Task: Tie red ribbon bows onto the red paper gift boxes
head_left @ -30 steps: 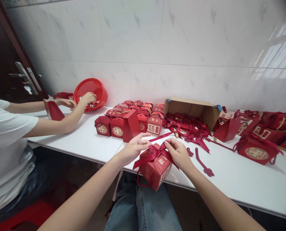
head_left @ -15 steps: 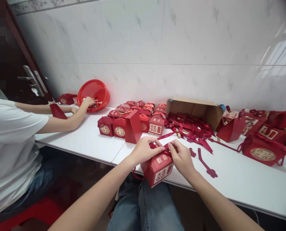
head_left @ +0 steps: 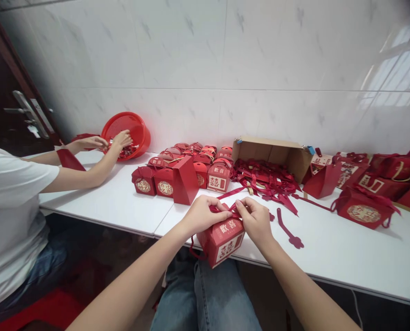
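Note:
A red gift box (head_left: 222, 243) with white and gold lettering is tilted at the table's front edge, above my knees. My left hand (head_left: 205, 214) pinches the dark red ribbon (head_left: 234, 211) on top of the box. From the right, my right hand (head_left: 256, 220) grips the same ribbon between thumb and fingers, close to the left one. A ribbon loop hangs at the box's left side. On the white table (head_left: 329, 257), a flower-ended red strip (head_left: 289, 230) lies right of my right hand.
Several finished-looking red boxes (head_left: 164, 182) stand behind, beside a tall red folded piece (head_left: 186, 180). A cardboard box (head_left: 272, 149) spills ribbons. More red boxes (head_left: 363, 207) sit right. At left, a person in white (head_left: 14, 184) reaches into a red basin (head_left: 142, 133).
The view has shifted slightly, moving the table things left. My hands remain at the ribbon. The other person's far hand has risen to the basin's edge.

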A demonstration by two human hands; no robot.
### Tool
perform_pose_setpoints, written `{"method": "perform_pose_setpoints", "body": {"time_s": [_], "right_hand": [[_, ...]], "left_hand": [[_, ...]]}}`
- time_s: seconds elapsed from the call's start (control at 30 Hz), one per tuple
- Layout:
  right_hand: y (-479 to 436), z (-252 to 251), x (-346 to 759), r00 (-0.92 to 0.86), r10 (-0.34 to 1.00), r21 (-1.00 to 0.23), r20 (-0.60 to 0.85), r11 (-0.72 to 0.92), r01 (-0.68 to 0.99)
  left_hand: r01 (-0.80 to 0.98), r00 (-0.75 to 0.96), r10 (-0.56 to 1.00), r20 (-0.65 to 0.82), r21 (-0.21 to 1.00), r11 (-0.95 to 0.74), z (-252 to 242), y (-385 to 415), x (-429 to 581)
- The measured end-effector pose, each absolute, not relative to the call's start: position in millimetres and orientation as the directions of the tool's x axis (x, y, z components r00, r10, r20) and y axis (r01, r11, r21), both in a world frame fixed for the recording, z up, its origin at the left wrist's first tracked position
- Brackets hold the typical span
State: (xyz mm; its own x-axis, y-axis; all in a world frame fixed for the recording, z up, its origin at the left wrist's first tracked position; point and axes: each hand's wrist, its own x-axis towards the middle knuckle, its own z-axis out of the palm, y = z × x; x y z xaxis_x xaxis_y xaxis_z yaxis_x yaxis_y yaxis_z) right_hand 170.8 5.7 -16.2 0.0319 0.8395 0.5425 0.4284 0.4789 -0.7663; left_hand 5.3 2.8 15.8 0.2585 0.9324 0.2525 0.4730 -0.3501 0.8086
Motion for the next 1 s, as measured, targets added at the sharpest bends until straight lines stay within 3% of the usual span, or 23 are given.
{"method": "perform_pose_setpoints", "body": {"time_s": [0.33, 0.47, 0.53, 0.6, 0.73, 0.8, 0.87, 1.0], "right_hand": [[2.3, -20.9, 171.9, 0.072, 0.843, -0.779, 0.533, 0.456, 0.429], [-12.5, -32.6, 184.5, 0.208, 0.855, -0.87, 0.475, 0.419, 0.261], [-22.0, -46.0, 189.2, 0.225, 0.857, -0.884, 0.464, 0.429, 0.187], [-29.9, -61.8, 191.4, 0.157, 0.87, -0.884, 0.467, 0.451, 0.124], [-41.5, -83.6, 189.7, -0.09, 0.909, -0.914, 0.406, 0.404, -0.046], [-48.3, -85.1, 187.9, -0.163, 0.927, -0.941, 0.337, 0.328, -0.082], [-56.1, -82.4, 186.8, -0.136, 0.95, -0.96, 0.28, 0.279, -0.03], [-66.2, -77.5, 185.1, -0.001, 0.937, -0.92, 0.348, 0.342, 0.191]], "left_hand": [[0.441, 0.236, 0.921, 0.31, 0.81, -0.386, 12.9, 1.8, 3.5], [0.353, 0.081, 0.85, 0.521, 0.782, -0.514, -1.0, 9.1, -17.5], [0.434, 0.018, 0.853, 0.521, 0.765, -0.476, -16.7, 16.8, -34.8], [0.635, 0.057, 0.899, 0.434, 0.679, -0.368, -35.1, 23.7, -51.4], [0.79, 0.151, 0.923, 0.355, 0.518, -0.329, -61.4, 28.4, -68.2], [0.866, 0.238, 0.929, 0.282, 0.372, -0.334, -64.8, 27.2, -68.9], [0.908, 0.296, 0.934, 0.201, 0.244, -0.34, -63.7, 26.0, -67.7], [0.928, 0.275, 0.948, 0.161, 0.215, -0.306, -59.2, 25.7, -65.8]]}}
